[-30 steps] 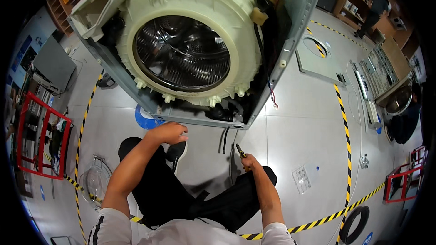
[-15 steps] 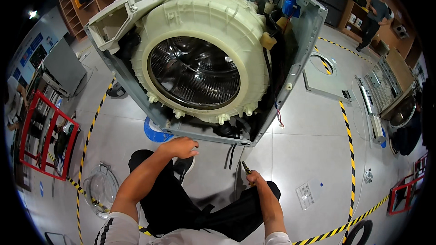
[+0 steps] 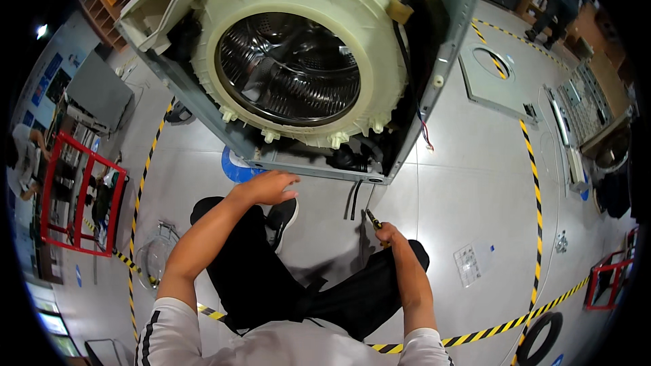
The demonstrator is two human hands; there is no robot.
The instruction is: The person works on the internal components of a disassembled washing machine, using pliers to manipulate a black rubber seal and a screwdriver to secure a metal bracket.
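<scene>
A washing machine with its front off stands before me, its pale plastic tub [image 3: 210,47] around a shiny steel drum [image 3: 288,88]. My left hand [image 3: 270,188] hovers near the lower front edge of the grey cabinet [image 3: 308,171], thumb apart from loosely bent fingers, holding nothing. In my right hand [image 3: 386,233], above my right knee, is a pair of pliers [image 3: 373,219] with yellow and black handles. Their dark jaws point up toward the cabinet's lower right corner. Beneath that edge a short black hose [image 3: 355,200] hangs to the floor.
A glass door ring [image 3: 154,257] lies at left near a red frame [image 3: 80,193]. On the right floor are a clear compartment box [image 3: 467,266], a removed panel [image 3: 485,74] and a black rubber ring [image 3: 537,339]. Striped tape [image 3: 532,190] crosses the floor. Another person [image 3: 559,3] stands far right.
My view has tilted down, so the washing machine sits higher in the picture. The pliers remain in my right hand, and my left hand stays near the cabinet's lower edge.
</scene>
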